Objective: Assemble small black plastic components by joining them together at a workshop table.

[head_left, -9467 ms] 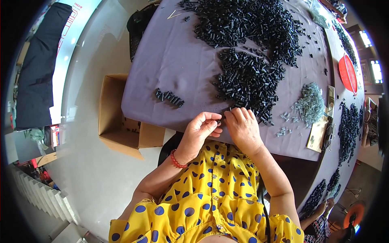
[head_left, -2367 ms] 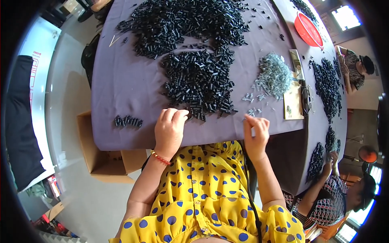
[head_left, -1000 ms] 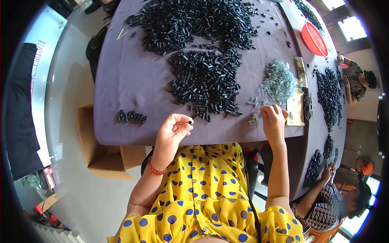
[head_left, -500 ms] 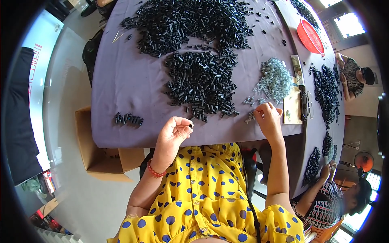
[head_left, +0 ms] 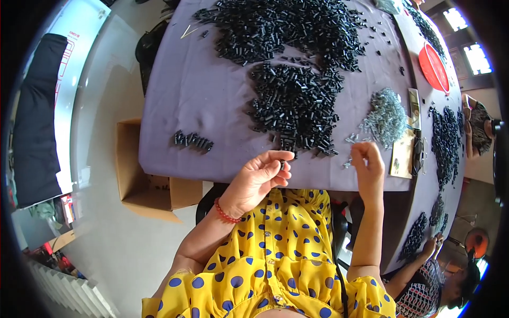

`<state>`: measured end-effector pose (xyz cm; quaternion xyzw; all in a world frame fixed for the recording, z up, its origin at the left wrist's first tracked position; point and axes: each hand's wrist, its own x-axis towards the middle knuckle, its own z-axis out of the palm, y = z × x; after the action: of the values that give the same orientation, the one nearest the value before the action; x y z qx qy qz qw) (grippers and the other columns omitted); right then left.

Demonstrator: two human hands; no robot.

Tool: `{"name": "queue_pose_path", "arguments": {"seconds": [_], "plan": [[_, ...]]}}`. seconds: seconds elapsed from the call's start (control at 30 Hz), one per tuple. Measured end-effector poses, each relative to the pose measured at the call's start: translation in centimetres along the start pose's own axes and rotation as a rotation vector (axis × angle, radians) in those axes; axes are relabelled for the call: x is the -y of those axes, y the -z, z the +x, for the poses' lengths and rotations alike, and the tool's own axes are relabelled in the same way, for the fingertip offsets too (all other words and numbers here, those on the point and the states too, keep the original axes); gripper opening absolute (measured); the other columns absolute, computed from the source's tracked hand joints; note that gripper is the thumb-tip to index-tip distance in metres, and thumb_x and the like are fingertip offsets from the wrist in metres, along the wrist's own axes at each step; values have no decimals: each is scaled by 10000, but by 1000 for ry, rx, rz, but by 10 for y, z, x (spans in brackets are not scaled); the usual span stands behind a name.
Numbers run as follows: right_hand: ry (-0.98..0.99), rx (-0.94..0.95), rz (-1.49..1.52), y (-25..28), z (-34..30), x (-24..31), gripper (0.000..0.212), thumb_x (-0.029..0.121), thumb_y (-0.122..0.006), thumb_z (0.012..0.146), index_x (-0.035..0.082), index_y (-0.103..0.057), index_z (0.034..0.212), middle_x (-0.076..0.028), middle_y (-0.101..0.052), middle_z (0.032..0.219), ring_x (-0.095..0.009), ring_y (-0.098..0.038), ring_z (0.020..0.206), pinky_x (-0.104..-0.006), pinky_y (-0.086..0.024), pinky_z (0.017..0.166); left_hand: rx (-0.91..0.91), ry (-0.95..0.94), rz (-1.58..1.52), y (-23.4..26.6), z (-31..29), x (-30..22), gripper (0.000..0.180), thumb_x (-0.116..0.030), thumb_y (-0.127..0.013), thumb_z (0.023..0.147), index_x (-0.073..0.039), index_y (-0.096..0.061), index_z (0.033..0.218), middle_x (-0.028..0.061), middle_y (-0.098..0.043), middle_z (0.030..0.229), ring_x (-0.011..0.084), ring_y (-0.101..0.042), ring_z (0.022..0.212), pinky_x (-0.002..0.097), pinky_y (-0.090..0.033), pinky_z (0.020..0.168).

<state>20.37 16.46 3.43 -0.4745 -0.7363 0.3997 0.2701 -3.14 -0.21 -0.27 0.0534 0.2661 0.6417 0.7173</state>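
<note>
At the table's near edge, my left hand [head_left: 256,180] pinches a small black tubular piece [head_left: 282,165] between thumb and forefinger. The other fingers of that hand curl loosely below it. Just beyond lies a large pile of similar black tubes [head_left: 297,106], spreading to the far end of the table. On the right, my right hand [head_left: 369,165] has its fingertips drawn together, bent down beside a few loose clear pieces [head_left: 348,163]. Whatever those fingers hold is too small to make out. A heap of clear plastic pieces [head_left: 387,117] sits just past this hand.
A short row of black pieces [head_left: 193,142] lies on the purple cloth [head_left: 183,95] at left. Right of the clear heap are a flat tan box [head_left: 402,158] and eyeglasses [head_left: 418,156]. A cardboard box [head_left: 130,164] stands beside the table. Co-workers sit at right, near a red basket [head_left: 433,68].
The whole view has shifted, so the table appears farther right. My left hand has turned slightly and moved a little rightward, still pinching the black piece. My right hand stays near the clear pieces.
</note>
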Motion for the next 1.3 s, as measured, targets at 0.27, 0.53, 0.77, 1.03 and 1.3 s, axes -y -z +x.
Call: {"name": "queue_pose_path", "arguments": {"seconds": [0.27,0.53,0.77,1.03,1.3], "plan": [[205,290,130,-43,-21,51,166,-26,-731,864,69,-715,1000,-53,-685,923,-223,-642,910,-336,-492,845,-33,-57,70,-4,0,8,230,-176,-628,1036,-53,-626,1230,92,-716,1132,174,-702,1032,332,-572,945],[243,248,96,-56,-24,52,193,10,-746,869,71,-696,1045,-22,-691,941,-195,-648,899,-347,-434,900,-78,-114,252,-6,-1,9,201,-150,-582,1064,-31,-608,1224,87,-697,1133,162,-689,1061,325,-576,956],[547,194,-160,-67,-20,51,218,11,-707,886,109,-682,1079,15,-690,940,-162,-645,863,-358,-359,915,-67,-161,492,-5,-1,9,237,-131,-573,1069,-15,-567,1275,61,-681,1110,113,-671,996,272,-562,915],[553,242,-214,-70,-22,50,240,6,-674,888,107,-674,1106,15,-692,930,-174,-650,863,-382,-359,916,-64,-189,549,1,0,14,230,-135,-540,1085,-8,-566,1275,46,-653,1143,92,-656,973,253,-555,903],[604,220,-259,-71,-22,50,226,15,-725,868,106,-693,1072,9,-713,948,-172,-650,848,-387,-362,930,-57,-182,555,1,1,15,221,-124,-538,1084,5,-558,1262,62,-659,1143,104,-666,1003,259,-573,894]]}}
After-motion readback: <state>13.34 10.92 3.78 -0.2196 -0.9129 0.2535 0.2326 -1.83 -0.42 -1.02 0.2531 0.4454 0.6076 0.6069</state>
